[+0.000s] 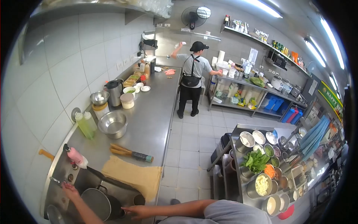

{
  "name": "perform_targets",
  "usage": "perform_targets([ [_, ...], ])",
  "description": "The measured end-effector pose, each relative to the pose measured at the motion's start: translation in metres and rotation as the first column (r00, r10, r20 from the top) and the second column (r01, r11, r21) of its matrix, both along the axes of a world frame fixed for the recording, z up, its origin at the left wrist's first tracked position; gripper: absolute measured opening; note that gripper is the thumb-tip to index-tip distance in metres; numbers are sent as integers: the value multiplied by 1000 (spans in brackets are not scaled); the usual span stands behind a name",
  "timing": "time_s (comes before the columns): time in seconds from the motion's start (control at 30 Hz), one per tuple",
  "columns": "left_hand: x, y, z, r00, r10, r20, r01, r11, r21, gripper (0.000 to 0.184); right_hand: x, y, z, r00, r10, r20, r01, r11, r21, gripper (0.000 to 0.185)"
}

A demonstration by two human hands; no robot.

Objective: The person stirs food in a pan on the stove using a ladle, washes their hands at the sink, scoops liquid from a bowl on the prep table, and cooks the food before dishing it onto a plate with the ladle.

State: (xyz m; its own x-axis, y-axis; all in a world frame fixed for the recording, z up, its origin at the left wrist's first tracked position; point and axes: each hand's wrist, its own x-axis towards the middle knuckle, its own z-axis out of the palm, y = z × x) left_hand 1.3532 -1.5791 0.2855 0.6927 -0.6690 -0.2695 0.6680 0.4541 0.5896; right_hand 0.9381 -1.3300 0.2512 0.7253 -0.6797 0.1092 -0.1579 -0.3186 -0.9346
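Observation:
Down at the left, my left hand (70, 191) has its fingers closed at the metal tap (55, 180) beside the sink. A large dark-grey pot (96, 204) sits below, between my forearms, with a loop handle on its far side. My right hand (135, 212) is to the right of the pot, its fingers curled in at the dark area beside it. What they hold, if anything, is too small to make out. Just beyond lies a tan cloth (130, 175) draped over the counter's edge. A pink spray bottle (75, 156) stands behind the tap.
On the steel counter (149, 123) are wooden sticks (126, 151), a steel bowl (113, 124), green bottles (85, 126) and a thermal jug (114, 92). A co-worker (193, 74) stands at the back. Food containers (261, 184) crowd the right table.

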Motion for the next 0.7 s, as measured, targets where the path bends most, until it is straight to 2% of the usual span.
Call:
perform_targets([
  [0.03, -17, 12, 4, 1000, 1, 10, -1, 1000, -15, 27, -3, 2, 8, 1000, 1, 10, -1, 1000, -15, 86],
  [0.1, -60, 33, -4, 972, -227, 63, 236, 936, -261, 43, -13, 10, 35, 995, 48, -85, -72, 950, -304, 107],
  [0.13, -86, 40, -1, 939, -337, -68, 305, 908, -288, 49, -21, 13, 53, 996, 48, -76, -70, 945, -319, 107],
  [0.17, -122, 52, 7, 877, -439, -196, 366, 874, -321, 56, -31, 15, 75, 995, 28, -95, -69, 887, -456, 111],
  [0.2, -162, 61, 7, 859, -480, -178, 413, 855, -313, 58, -43, 17, 90, 994, 6, -112, -70, 810, -582, 115],
  [0.23, -199, 69, 1, 801, -580, -147, 515, 793, -324, 54, -54, 18, 99, 994, 8, -105, -69, 804, -591, 115],
  [0.27, -236, 73, -12, 820, -557, -131, 541, 830, -136, 42, -66, 18, 106, 989, -48, -136, -49, 775, -630, 107],
  [0.3, -279, 86, -5, 711, -651, -265, 647, 754, -117, 40, -78, 16, 110, 981, -109, -161, -27, 744, -668, 99],
  [0.33, -321, 102, -15, 671, -692, -266, 705, 706, -60, 39, -96, 11, 107, 982, -112, -154, -21, 738, -674, 99],
  [0.4, -399, 127, -31, 587, -771, -247, 803, 594, 54, 37, -130, -5, 74, 952, -307, 10, 147, 427, -892, 90],
  [0.43, -434, 138, -38, 547, -805, -228, 836, 537, 111, 36, -156, -7, 60, 942, -335, 19, 155, 385, -910, 77],
  [0.47, -462, 149, -46, 508, -837, -201, 860, 479, 177, 34, -185, -8, 54, 938, -345, 30, 170, 383, -908, 77],
  [0.53, -512, 168, -59, 426, -898, -109, 871, 375, 318, 32, -239, -5, 45, 966, -254, -45, 116, 583, -804, 73],
  [0.6, -551, 186, -75, 304, -952, 44, 820, 285, 497, 30, -274, 1, 11, 967, -255, 4, 165, 613, -773, 76],
  [0.67, -580, 206, -91, 73, -966, 248, 676, 231, 700, 28, -304, 10, -1, 964, -261, 53, 215, 644, -734, 79],
  [0.7, -590, 217, -100, -74, -939, 337, 571, 237, 786, 27, -320, 15, 1, 974, -226, 11, 181, 747, -639, 82],
])
